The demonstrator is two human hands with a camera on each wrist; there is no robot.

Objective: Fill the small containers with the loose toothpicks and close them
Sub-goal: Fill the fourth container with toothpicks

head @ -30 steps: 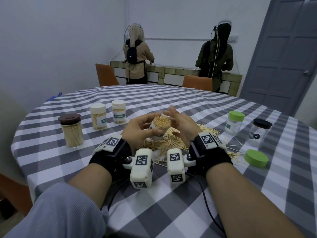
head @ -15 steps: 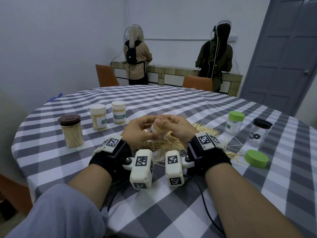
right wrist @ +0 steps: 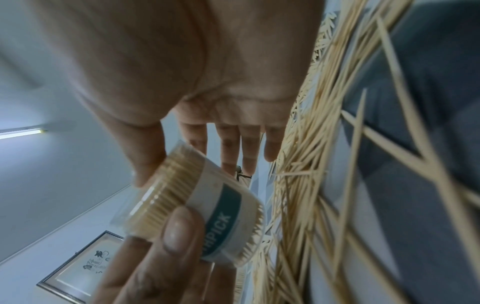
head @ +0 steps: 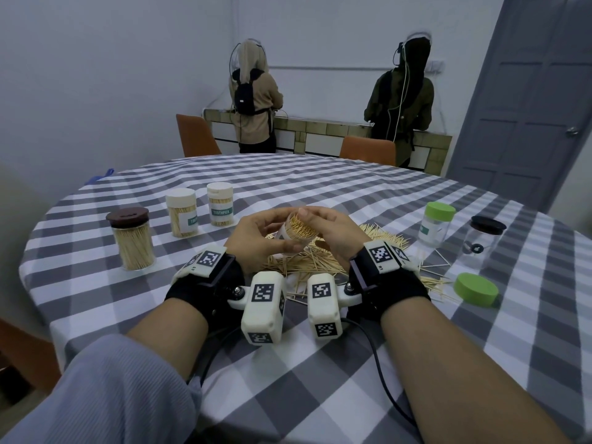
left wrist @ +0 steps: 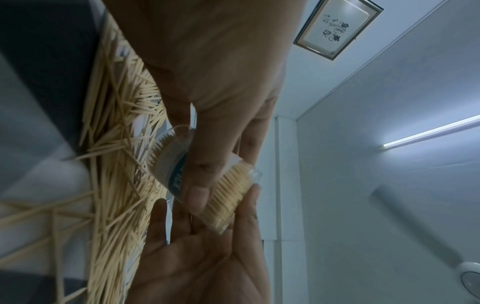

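My left hand (head: pixel 256 233) grips a small clear toothpick container (head: pixel 296 232) with a teal label, tilted above the table, its thumb across the label (left wrist: pixel 197 191). The container (right wrist: pixel 197 197) is packed with toothpicks and carries no lid. My right hand (head: pixel 336 232) is beside its open end with fingers straight, the thumb touching the toothpick tips. In the left wrist view the right palm (left wrist: pixel 197 263) lies flat under the container (left wrist: pixel 228 189). A pile of loose toothpicks (head: pixel 307 264) is spread on the checked tablecloth under both hands.
A brown-lidded jar (head: pixel 133 238) and two white-capped containers (head: pixel 181 213) (head: pixel 220 208), all full, stand at the left. At the right are a green-lidded jar (head: pixel 437 224), a black-lidded jar (head: pixel 483 241) and a loose green lid (head: pixel 476 288). Two people stand at the far counter.
My right hand has moved left from beside the container onto its open end. Both hands and the container sit a little lower and closer together.
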